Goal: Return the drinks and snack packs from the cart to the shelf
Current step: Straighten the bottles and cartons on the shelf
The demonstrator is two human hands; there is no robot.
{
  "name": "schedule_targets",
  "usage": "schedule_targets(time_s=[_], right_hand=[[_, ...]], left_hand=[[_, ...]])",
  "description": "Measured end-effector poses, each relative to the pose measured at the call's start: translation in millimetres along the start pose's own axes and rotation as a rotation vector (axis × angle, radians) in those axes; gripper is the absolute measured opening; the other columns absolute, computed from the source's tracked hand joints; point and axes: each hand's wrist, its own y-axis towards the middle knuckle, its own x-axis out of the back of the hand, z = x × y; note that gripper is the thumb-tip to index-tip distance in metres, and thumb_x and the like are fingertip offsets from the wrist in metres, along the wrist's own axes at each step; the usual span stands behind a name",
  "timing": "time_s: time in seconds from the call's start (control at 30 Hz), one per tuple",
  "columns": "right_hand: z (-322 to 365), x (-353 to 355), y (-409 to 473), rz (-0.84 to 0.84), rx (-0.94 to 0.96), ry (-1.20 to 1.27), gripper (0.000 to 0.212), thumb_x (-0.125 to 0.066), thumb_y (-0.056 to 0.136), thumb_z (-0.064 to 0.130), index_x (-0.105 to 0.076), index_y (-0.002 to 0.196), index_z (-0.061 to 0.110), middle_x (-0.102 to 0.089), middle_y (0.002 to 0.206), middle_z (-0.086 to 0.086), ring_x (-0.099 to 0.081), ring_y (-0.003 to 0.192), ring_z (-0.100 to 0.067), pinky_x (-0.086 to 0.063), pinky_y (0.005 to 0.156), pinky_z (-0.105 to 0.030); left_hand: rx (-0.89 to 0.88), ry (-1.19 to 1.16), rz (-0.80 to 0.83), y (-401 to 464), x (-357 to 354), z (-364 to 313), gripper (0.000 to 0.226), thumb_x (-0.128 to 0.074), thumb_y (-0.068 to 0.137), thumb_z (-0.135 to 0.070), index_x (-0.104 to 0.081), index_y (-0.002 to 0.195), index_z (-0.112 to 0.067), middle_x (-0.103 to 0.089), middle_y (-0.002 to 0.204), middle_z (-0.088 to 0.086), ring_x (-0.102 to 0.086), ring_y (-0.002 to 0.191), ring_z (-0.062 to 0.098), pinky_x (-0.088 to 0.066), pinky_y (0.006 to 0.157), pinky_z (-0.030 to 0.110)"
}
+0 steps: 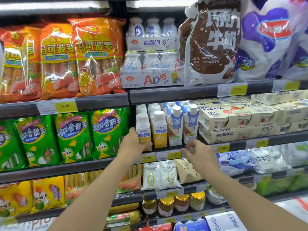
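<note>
While both arms reach into the chilled shelf [166, 151], the left hand [133, 144] holds a yogurt bottle [143, 129] at its front edge.
Three glossy green sausage bags [73, 135] crowd the bay to the left, two angular blue-and-white cartons [176, 125] stand right; a second yellow-based, white-capped bottle [159, 129] stands just beside the held one; the right hand [198, 150] hovers with fingers spread, empty, below the cartons.

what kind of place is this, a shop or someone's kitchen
Almost certainly a supermarket or convenience store aisle. Tiered shelves carry yellow price tags along their edges, and the same goods are stocked in rows: green snack packs, orange sausage packs, and yogurt drink bottles, one gripped by the left hand.
</note>
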Motion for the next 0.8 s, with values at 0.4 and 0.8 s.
schedule_targets(time_s=[0.4,0.8], right_hand=[[48,-37,10,0.026,0.032,-0.096,0.035,-0.063,0.085,0.06,-0.062,0.079,0.026,-0.067,0.074,0.004,-0.064,0.076,-0.018,-0.052,0.064,-0.032],[52,-45,9,-0.029,-0.02,-0.083,0.032,-0.063,0.085,0.06,-0.068,0.086,0.027,-0.069,0.08,0.005,-0.064,0.076,-0.017,-0.045,0.06,-0.028]], left_hand=[[-0.018,0.036,0.062,-3,6,10,0.06,-0.081,0.079,-0.027,-0.047,0.129,-0.02,-0.066,0.122,0.0,-0.062,0.11,0.021,-0.051,0.094,0.039],[-0.024,0.04,0.025,3,0,12,0.048,-0.077,0.083,-0.027,-0.049,0.122,-0.02,-0.067,0.118,0.001,-0.065,0.104,0.025,-0.053,0.092,0.048]])
